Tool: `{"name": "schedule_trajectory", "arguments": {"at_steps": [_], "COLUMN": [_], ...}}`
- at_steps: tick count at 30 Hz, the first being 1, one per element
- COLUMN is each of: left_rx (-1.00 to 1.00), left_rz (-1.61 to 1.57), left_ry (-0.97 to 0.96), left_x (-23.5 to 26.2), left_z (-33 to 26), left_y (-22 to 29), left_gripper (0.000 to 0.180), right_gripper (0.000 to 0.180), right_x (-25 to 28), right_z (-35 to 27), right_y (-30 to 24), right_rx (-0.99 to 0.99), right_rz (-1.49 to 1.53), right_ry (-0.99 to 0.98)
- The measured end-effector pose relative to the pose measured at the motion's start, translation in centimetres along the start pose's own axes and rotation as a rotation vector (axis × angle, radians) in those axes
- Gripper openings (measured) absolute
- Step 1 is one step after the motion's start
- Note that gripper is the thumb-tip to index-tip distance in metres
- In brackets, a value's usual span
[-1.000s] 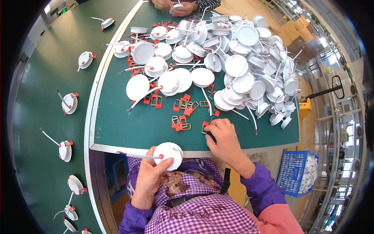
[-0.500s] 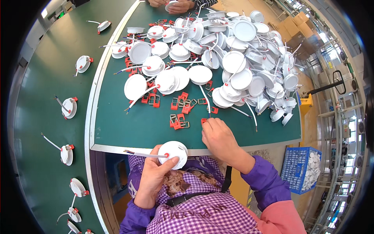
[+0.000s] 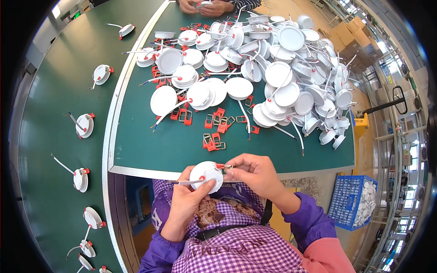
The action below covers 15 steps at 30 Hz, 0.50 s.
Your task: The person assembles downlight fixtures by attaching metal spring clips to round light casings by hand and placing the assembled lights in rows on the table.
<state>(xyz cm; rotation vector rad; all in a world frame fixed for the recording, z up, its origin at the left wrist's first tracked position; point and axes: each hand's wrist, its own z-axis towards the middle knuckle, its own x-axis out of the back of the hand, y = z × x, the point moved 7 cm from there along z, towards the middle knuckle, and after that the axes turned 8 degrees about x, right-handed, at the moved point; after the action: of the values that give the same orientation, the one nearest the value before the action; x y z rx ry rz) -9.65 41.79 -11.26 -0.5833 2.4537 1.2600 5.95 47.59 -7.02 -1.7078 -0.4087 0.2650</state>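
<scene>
My left hand point(image 3: 187, 201) holds a round white downlight point(image 3: 201, 170) just past the table's front edge, thumb on its face. A wire runs left from a red bush on the lamp. My right hand point(image 3: 257, 175) pinches a red spring clip with a metal end point(image 3: 222, 166) against the lamp's upper right rim; whether it is seated there I cannot tell. On the green table point(image 3: 150, 150) ahead lie loose red spring clips point(image 3: 214, 142), several in small groups. A large heap of white downlights with wires point(image 3: 286, 75) covers the middle and right.
At left, a green belt-like surface point(image 3: 50, 136) carries a spaced row of downlights with red clips point(image 3: 84, 125). A co-worker's hands point(image 3: 209, 7) hold a lamp at the far edge. A blue crate point(image 3: 348, 200) of white parts stands at lower right, near a yellow pallet truck point(image 3: 362, 123).
My right hand has come from the loose clips on the table back toward me, bringing a red clip to the lamp's rim. My left hand still holds the lamp, slightly turned.
</scene>
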Motion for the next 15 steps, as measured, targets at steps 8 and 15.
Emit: {"name": "schedule_trajectory", "arguments": {"at_steps": [8,15], "left_rx": [-0.096,-0.184], "left_rz": [0.107,0.146], "left_ry": [0.012,0.042], "left_x": [0.4,0.1], "left_z": [-0.1,-0.1], "left_y": [0.1,0.5], "left_gripper": [0.03,0.031], "right_gripper": [0.017,0.014], "right_x": [-0.8,-2.0], "right_z": [-0.2,-0.4], "right_y": [-1.3,-3.5], "right_rx": [0.075,0.321], "right_rz": [-0.148,-0.481], "right_ry": [-0.032,0.016]}}
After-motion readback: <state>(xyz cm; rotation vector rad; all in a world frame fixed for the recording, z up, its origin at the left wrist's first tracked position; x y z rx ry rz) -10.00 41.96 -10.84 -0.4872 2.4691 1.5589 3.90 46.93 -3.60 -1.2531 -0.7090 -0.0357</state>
